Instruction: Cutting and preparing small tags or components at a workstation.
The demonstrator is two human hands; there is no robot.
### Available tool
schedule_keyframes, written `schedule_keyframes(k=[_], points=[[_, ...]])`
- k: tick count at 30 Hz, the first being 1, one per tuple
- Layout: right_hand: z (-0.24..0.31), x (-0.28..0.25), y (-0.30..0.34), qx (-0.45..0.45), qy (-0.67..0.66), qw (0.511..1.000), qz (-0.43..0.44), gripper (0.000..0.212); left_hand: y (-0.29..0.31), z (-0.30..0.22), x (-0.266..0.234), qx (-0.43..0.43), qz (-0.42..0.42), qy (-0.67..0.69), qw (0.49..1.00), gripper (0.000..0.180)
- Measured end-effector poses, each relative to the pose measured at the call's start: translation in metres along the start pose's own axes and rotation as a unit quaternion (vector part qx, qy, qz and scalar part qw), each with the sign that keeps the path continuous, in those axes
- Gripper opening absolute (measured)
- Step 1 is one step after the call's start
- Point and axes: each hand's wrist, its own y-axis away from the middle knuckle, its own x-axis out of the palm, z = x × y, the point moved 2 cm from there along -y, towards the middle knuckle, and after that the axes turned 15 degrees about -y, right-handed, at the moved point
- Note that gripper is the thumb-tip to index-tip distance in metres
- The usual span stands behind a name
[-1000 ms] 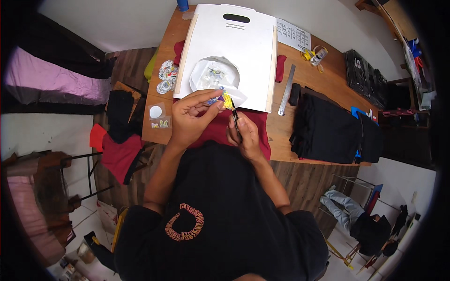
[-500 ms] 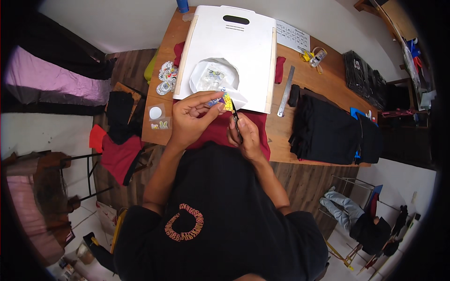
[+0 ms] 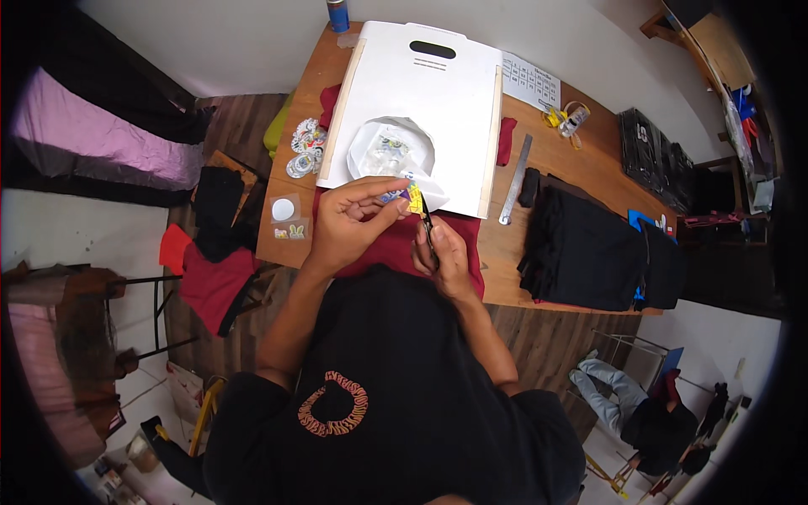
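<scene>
My left hand [image 3: 352,220] pinches a small colourful printed sticker [image 3: 414,200], yellow and purple, between thumb and fingers. My right hand [image 3: 446,257] is closed around black-handled scissors [image 3: 429,225], their blades up at the sticker's right edge. Just beyond the hands, a round white paper bowl [image 3: 360,139] holds clear and white scraps. It rests on a white board [image 3: 396,80] with a dark slot at its far end. Dark red cloth [image 3: 459,244] lies under the board and below my hands.
Round stickers [image 3: 305,150] lie left of the board, with two small clear packets [image 3: 290,229] nearer. To the right are a steel ruler [image 3: 515,181], a stack of folded black garments [image 3: 581,244], a tape roll [image 3: 576,118] and a printed sheet [image 3: 532,80]. A blue can [image 3: 338,15] stands far left.
The whole view has shifted slightly, so the table sits a little lower in the picture. Both hands keep the same hold on the sticker and scissors.
</scene>
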Motion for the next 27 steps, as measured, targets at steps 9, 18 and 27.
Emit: schedule_keyframes(k=[9,18,27], points=[[-0.0006,0.0013,-0.0005,-0.010,-0.023,1.000,0.001,0.031,-0.0018,0.0018,0.0014,0.022,-0.003,0.000,1.000,0.030],[0.0013,0.0030,-0.0014,-0.010,0.004,1.000,-0.004,0.036,-0.0008,0.0032,0.0000,0.016,0.010,-0.002,1.000,0.030],[0.0026,-0.0025,0.0006,0.012,0.010,1.000,-0.006,0.035,-0.0013,0.0005,-0.0024,0.013,0.029,-0.009,0.999,0.030]])
